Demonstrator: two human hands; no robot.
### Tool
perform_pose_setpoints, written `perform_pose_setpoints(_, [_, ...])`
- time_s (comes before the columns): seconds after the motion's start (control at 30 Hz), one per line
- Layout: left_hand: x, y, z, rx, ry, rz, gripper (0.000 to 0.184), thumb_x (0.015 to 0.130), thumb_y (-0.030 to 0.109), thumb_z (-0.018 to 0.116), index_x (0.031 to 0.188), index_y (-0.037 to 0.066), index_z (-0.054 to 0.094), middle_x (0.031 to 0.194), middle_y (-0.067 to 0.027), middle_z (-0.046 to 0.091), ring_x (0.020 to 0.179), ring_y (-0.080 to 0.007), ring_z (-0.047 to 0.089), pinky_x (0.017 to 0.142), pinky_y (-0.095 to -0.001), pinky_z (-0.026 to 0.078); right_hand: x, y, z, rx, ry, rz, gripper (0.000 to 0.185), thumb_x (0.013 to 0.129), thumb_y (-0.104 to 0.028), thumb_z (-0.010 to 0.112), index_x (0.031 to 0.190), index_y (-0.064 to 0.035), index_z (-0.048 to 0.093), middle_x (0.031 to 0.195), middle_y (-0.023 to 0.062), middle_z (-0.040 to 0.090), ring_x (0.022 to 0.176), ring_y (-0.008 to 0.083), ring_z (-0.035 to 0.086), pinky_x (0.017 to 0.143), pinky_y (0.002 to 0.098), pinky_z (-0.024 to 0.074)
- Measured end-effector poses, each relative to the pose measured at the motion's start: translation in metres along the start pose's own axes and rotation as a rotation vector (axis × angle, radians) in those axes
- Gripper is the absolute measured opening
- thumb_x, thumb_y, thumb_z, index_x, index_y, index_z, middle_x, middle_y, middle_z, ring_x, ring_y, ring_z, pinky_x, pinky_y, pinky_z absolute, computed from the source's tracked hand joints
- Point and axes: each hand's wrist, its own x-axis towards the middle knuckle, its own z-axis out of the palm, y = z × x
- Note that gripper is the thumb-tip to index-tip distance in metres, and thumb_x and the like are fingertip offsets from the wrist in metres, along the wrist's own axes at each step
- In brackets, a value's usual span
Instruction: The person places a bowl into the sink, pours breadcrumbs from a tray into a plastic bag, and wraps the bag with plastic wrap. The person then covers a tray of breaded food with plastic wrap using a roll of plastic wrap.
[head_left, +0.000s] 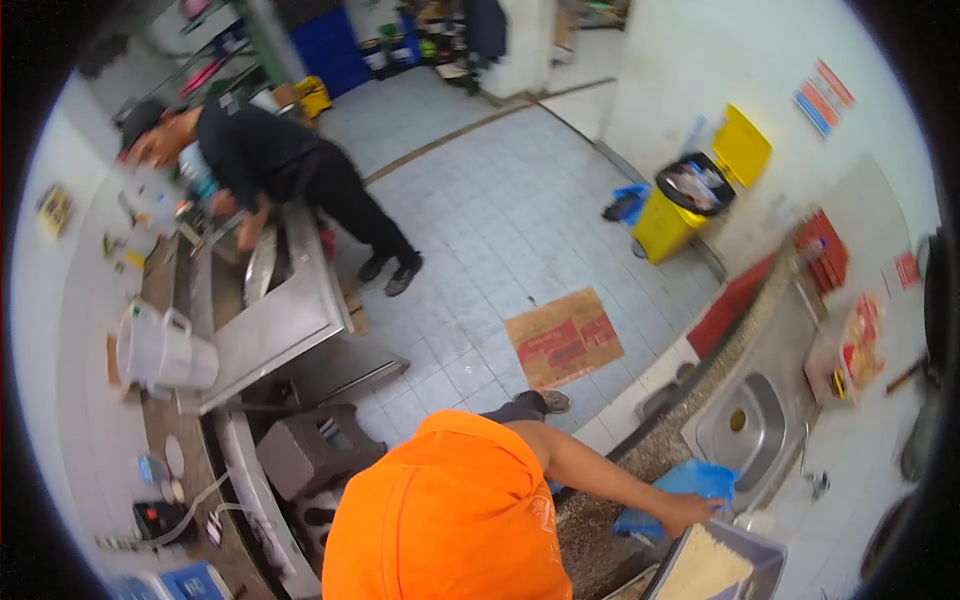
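Observation:
My right arm reaches from the orange shirt (440, 510) to the counter on the right. My right hand (688, 512) is closed at a blue plastic bag (695, 482), which spreads out behind and under it. Right beside the hand, at its near side, is a grey tub (768, 560) holding a pale yellow, crumb-like powder (706, 568). Blur hides exactly how the fingers lie on the bag. My left hand is outside the picture.
Beyond the bag is a steel sink (745, 425) with a tap (816, 484). Flattened cardboard (565, 338) lies on the tiled floor, with a yellow bin (668, 225) farther off. A brown stool (315, 452) stands left. Another person (290, 160) in dark clothes leans over the opposite steel counter (280, 330).

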Motion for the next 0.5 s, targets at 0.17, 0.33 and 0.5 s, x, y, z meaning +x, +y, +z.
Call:
perform_pose_setpoints(0.17, [-0.024,0.016,-0.024,-0.091,-0.059,-0.190,0.085,0.057,0.002,0.073,0.134,-0.008,0.039,0.153,-0.0311,0.013,0.106,-0.0438,0.058,0.086,-0.0460,0.051,-0.001,-0.004,0.015,0.087,-0.118,-0.044,0.056,0.081,-0.010,0.059,0.135,-0.0002,0.047,0.114,0.0179,0.065,0.097,0.0290,0.064,0.084,0.0396,0.0524])
perform_pose_setpoints(0.33, [-0.045,0.014,-0.030,-0.010,0.101,-0.206,0.069,0.054,0.002,0.073,0.118,-0.013,0.052,0.150,-0.0319,0.021,0.105,-0.0424,0.061,0.084,-0.0450,0.053,-0.006,-0.004,0.019,0.115,-0.166,-0.054,0.056,0.080,-0.010,0.059,0.134,0.0004,0.048,0.113,0.0178,0.065,0.096,0.0289,0.064,0.084,0.0396,0.0520])
perform_pose_setpoints(0.5, [-0.058,0.021,-0.043,0.009,0.100,-0.242,0.067,0.056,0.001,0.072,0.118,-0.013,0.052,0.151,-0.0303,0.022,0.107,-0.0426,0.060,0.084,-0.0453,0.052,-0.005,0.002,0.024,0.122,-0.198,-0.046,0.056,0.079,-0.009,0.059,0.133,0.0009,0.048,0.112,0.0178,0.065,0.096,0.0288,0.064,0.085,0.0396,0.0517])
